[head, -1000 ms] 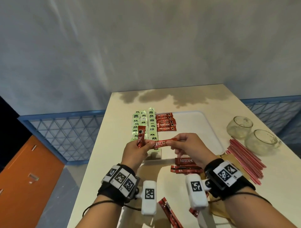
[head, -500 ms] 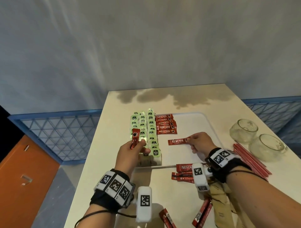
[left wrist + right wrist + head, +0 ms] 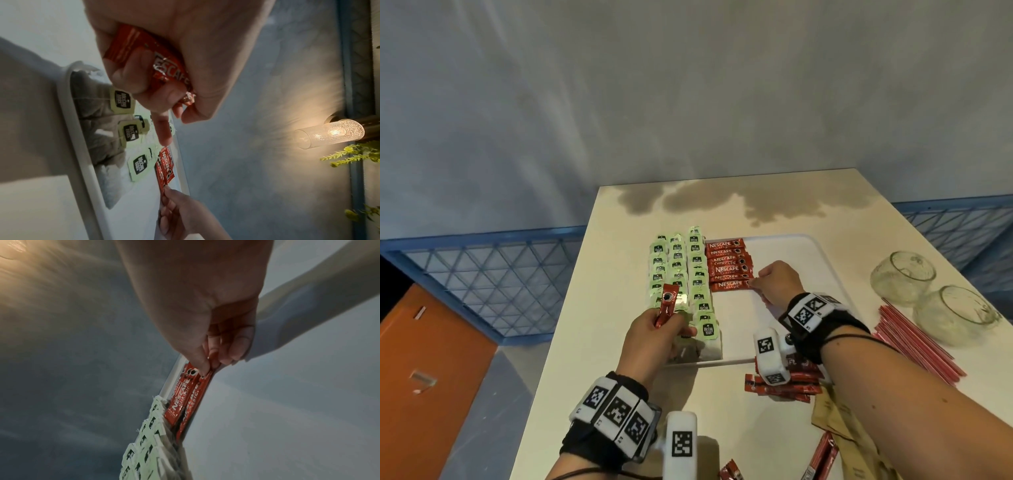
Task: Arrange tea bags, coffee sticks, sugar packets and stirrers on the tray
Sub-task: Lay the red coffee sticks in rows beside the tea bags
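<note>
A white tray (image 3: 822, 260) lies on the cream table. Rows of green-tagged tea bags (image 3: 677, 270) fill its left side, with a column of red coffee sticks (image 3: 726, 262) beside them. My right hand (image 3: 774, 284) pinches the right end of the nearest coffee stick (image 3: 729, 285), which lies at the bottom of that column; the right wrist view shows the coffee stick (image 3: 197, 395) pinched between thumb and finger. My left hand (image 3: 657, 329) grips another coffee stick (image 3: 666, 305) upright above the tea bags, and the left wrist view has that held stick (image 3: 162, 65) inside curled fingers.
Loose coffee sticks (image 3: 784, 387) lie in front of the tray. Brown sugar packets (image 3: 839, 421) sit at the near right. Red stirrers (image 3: 914, 342) lie in a bundle on the right, next to two glass bowls (image 3: 902, 277). The table's left edge is close to the tray.
My right hand took one coffee stick from the left hand, carried it forward and set it down below the column on the tray. The left hand kept its stick and barely moved.
</note>
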Tool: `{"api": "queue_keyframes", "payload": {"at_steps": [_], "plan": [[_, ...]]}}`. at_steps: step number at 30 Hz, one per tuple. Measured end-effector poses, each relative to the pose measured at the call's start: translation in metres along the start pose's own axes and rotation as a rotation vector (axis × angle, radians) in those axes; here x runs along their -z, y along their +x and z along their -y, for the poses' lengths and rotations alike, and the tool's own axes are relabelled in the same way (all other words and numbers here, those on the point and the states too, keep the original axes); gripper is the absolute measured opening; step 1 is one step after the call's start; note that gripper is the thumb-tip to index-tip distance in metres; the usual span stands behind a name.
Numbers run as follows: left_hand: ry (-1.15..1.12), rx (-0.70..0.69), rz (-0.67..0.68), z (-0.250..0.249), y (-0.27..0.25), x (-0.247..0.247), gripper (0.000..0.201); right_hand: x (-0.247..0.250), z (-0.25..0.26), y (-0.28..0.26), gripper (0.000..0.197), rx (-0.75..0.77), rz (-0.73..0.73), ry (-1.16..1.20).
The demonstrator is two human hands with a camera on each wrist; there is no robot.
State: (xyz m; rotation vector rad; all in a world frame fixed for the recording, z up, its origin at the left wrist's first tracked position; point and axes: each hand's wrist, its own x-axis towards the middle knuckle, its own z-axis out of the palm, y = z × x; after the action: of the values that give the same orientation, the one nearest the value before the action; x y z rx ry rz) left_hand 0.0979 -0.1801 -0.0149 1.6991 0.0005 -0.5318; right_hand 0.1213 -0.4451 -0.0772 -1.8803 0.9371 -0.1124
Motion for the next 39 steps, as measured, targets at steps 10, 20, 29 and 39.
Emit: {"api": "queue_keyframes", "payload": {"at_steps": [10,20,29,39], "plan": [[-0.032,0.037,0.110,-0.006,-0.007,-0.002,0.017,0.004,0.002,-0.011,0.037,0.000,0.085,0.144],[0.144,0.019,0.254,-0.008,-0.023,-0.005,0.027,0.037,0.026,-0.115,0.026,0.171,0.334,0.275],[0.108,-0.046,0.165,-0.011,-0.033,-0.016,0.023,0.045,0.012,-0.162,0.014,0.271,0.388,0.312],[0.061,-0.084,0.012,-0.003,-0.044,-0.021,0.007,0.044,0.013,-0.178,0.019,0.266,0.468,0.284]]}}
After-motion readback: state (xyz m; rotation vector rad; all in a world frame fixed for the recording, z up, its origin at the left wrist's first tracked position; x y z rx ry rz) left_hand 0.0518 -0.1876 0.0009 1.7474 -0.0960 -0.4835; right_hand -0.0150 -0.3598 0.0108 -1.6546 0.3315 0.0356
